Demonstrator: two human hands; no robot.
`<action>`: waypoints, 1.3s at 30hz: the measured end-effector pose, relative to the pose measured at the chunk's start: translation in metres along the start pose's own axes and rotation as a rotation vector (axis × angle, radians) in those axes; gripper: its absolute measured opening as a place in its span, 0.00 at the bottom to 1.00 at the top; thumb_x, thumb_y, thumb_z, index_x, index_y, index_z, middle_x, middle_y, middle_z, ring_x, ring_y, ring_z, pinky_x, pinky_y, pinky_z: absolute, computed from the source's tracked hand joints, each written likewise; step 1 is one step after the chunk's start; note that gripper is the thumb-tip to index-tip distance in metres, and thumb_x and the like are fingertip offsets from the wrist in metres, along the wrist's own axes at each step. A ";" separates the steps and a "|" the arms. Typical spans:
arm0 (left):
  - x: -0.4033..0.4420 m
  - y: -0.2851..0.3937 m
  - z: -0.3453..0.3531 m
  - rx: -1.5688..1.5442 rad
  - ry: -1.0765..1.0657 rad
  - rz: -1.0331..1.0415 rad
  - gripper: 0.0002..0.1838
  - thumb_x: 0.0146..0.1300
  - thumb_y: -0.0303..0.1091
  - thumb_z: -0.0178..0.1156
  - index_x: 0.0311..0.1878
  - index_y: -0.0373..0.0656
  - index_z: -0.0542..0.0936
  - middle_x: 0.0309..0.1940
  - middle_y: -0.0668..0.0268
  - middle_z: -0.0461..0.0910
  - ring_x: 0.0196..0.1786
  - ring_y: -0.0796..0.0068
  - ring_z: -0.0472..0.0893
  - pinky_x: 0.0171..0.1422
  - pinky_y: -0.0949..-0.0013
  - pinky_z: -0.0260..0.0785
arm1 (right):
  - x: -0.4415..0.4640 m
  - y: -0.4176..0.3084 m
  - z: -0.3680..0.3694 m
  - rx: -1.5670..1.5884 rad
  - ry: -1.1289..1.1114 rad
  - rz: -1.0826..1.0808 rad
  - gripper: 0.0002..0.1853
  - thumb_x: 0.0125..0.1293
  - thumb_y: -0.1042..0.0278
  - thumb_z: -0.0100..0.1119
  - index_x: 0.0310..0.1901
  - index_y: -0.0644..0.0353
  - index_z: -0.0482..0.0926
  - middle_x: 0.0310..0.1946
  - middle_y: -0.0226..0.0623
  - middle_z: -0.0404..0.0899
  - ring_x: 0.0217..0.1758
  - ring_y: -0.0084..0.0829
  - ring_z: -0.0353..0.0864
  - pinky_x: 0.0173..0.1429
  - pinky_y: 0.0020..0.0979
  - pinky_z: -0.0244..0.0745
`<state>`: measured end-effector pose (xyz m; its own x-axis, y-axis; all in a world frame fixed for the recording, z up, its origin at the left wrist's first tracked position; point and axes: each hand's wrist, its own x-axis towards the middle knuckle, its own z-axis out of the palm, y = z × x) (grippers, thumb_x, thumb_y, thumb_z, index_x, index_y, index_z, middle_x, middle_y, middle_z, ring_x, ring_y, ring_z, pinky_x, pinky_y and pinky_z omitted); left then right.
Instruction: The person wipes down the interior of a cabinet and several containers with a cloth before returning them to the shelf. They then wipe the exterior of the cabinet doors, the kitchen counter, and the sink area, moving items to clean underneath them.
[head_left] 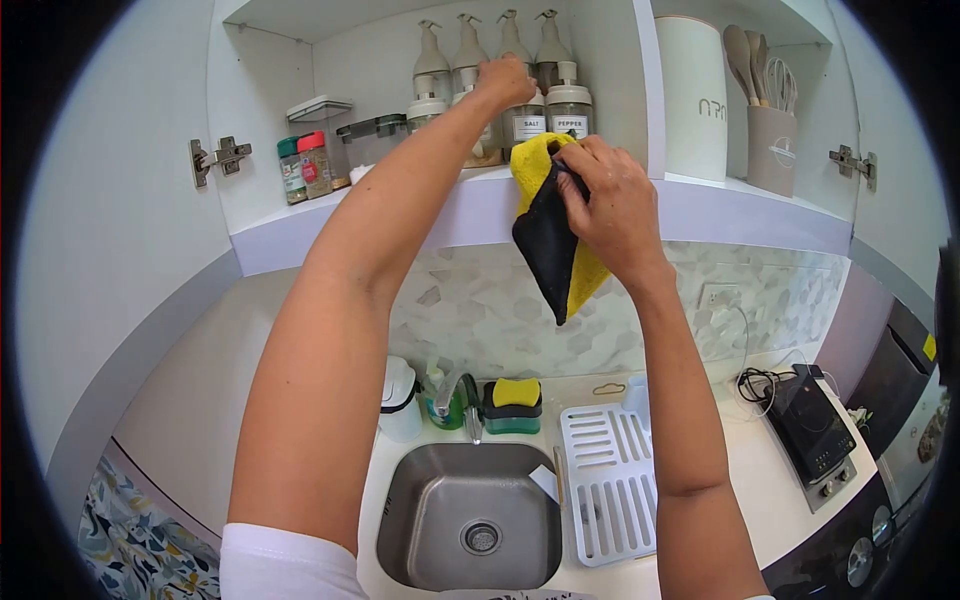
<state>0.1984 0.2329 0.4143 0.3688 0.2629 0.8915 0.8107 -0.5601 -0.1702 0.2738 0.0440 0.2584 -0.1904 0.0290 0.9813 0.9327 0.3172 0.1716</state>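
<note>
My right hand [615, 200] grips a yellow and black cleaning cloth [545, 225], which hangs down in front of the cabinet shelf's edge. Higher up, my left hand [508, 82] reaches into the open cabinet, its fingers curled among the containers; what they hold, if anything, is hidden behind the hand. Right by it stand a jar labelled SALT [527, 124] and a jar labelled PEPPER [570, 112]. Several pump-top bottles [430, 62] line the back of the shelf. My left forearm covers part of the jars.
Spice bottles [314, 165] and a clear container [372, 140] stand on the shelf's left side. A white canister [692, 100] and utensil holder [772, 150] occupy the right compartment. Below are a sink [440, 520], faucet [470, 410], dish rack [610, 490] and black cooktop [815, 425].
</note>
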 end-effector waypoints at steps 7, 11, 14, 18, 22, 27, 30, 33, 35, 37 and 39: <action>-0.011 0.001 -0.035 -0.222 -0.078 -0.085 0.35 0.44 0.59 0.65 0.35 0.28 0.80 0.34 0.45 0.81 0.41 0.50 0.81 0.44 0.57 0.73 | -0.001 0.000 0.002 -0.001 0.009 0.000 0.07 0.56 0.66 0.59 0.36 0.54 0.77 0.33 0.35 0.75 0.37 0.39 0.75 0.43 0.40 0.68; -0.024 0.010 -0.043 -0.221 -0.089 -0.112 0.35 0.39 0.56 0.70 0.39 0.30 0.79 0.31 0.50 0.81 0.36 0.57 0.81 0.40 0.62 0.73 | 0.000 0.001 0.000 -0.007 -0.002 -0.006 0.08 0.55 0.65 0.60 0.36 0.54 0.76 0.34 0.35 0.74 0.37 0.39 0.75 0.43 0.40 0.69; -0.046 0.016 -0.054 -0.343 -0.225 -0.155 0.33 0.38 0.52 0.73 0.39 0.32 0.77 0.30 0.56 0.80 0.31 0.64 0.80 0.35 0.65 0.72 | -0.001 -0.002 -0.004 -0.001 -0.029 -0.008 0.10 0.54 0.65 0.62 0.37 0.54 0.76 0.35 0.35 0.74 0.38 0.39 0.74 0.45 0.40 0.69; -0.061 0.004 -0.049 -0.688 -0.104 -0.147 0.33 0.38 0.51 0.75 0.40 0.36 0.72 0.31 0.59 0.79 0.29 0.69 0.76 0.31 0.67 0.70 | -0.004 -0.001 -0.010 0.042 -0.078 -0.017 0.13 0.52 0.68 0.63 0.41 0.54 0.77 0.39 0.35 0.75 0.43 0.40 0.74 0.50 0.38 0.68; -0.117 0.006 -0.144 -0.845 0.143 -0.087 0.33 0.46 0.46 0.72 0.51 0.38 0.70 0.41 0.56 0.78 0.43 0.66 0.77 0.45 0.67 0.71 | -0.013 0.008 -0.010 0.117 -0.029 -0.106 0.14 0.52 0.72 0.61 0.44 0.54 0.77 0.44 0.36 0.75 0.48 0.42 0.73 0.54 0.39 0.66; -0.246 0.030 -0.194 -1.186 0.259 -0.086 0.28 0.54 0.34 0.68 0.54 0.35 0.67 0.41 0.60 0.78 0.43 0.73 0.80 0.49 0.68 0.73 | -0.065 -0.063 -0.020 0.759 0.260 0.370 0.17 0.53 0.77 0.56 0.47 0.63 0.76 0.48 0.45 0.74 0.52 0.46 0.71 0.65 0.39 0.57; -0.319 0.069 -0.168 -1.383 0.317 -0.294 0.28 0.59 0.31 0.64 0.58 0.35 0.61 0.47 0.61 0.72 0.50 0.77 0.73 0.54 0.73 0.68 | -0.117 -0.148 -0.020 0.906 0.222 0.435 0.22 0.53 0.78 0.53 0.53 0.68 0.72 0.53 0.51 0.69 0.51 0.47 0.72 0.60 0.38 0.62; -0.365 0.067 -0.142 -1.546 0.283 -0.550 0.27 0.63 0.31 0.60 0.60 0.36 0.59 0.48 0.62 0.71 0.51 0.79 0.71 0.54 0.74 0.67 | -0.129 -0.168 -0.020 0.534 0.031 0.256 0.21 0.54 0.79 0.52 0.52 0.67 0.72 0.54 0.49 0.68 0.49 0.45 0.73 0.56 0.35 0.67; -0.384 0.065 -0.134 -1.631 0.278 -0.664 0.25 0.64 0.31 0.59 0.59 0.37 0.59 0.48 0.62 0.71 0.50 0.79 0.72 0.54 0.73 0.67 | -0.132 -0.170 -0.017 0.837 -0.192 0.503 0.16 0.62 0.75 0.52 0.53 0.66 0.72 0.56 0.46 0.67 0.58 0.36 0.69 0.61 0.31 0.62; -0.393 0.063 -0.132 -1.692 0.266 -0.708 0.24 0.63 0.29 0.59 0.60 0.38 0.61 0.47 0.64 0.72 0.49 0.81 0.73 0.53 0.75 0.69 | -0.130 -0.167 -0.010 0.910 -0.182 0.566 0.15 0.59 0.75 0.53 0.49 0.67 0.73 0.52 0.45 0.68 0.53 0.38 0.72 0.57 0.31 0.66; -0.398 0.073 -0.130 -1.554 0.298 -0.631 0.26 0.60 0.28 0.62 0.59 0.39 0.62 0.46 0.64 0.72 0.48 0.80 0.74 0.52 0.74 0.70 | -0.135 -0.165 -0.010 1.116 -0.229 0.762 0.12 0.65 0.72 0.52 0.48 0.65 0.75 0.47 0.38 0.76 0.49 0.30 0.76 0.54 0.29 0.69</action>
<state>0.0517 -0.0149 0.1021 -0.0499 0.6842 0.7276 -0.4551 -0.6640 0.5933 0.1490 -0.0212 0.0982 0.1063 0.6581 0.7454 0.1093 0.7374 -0.6666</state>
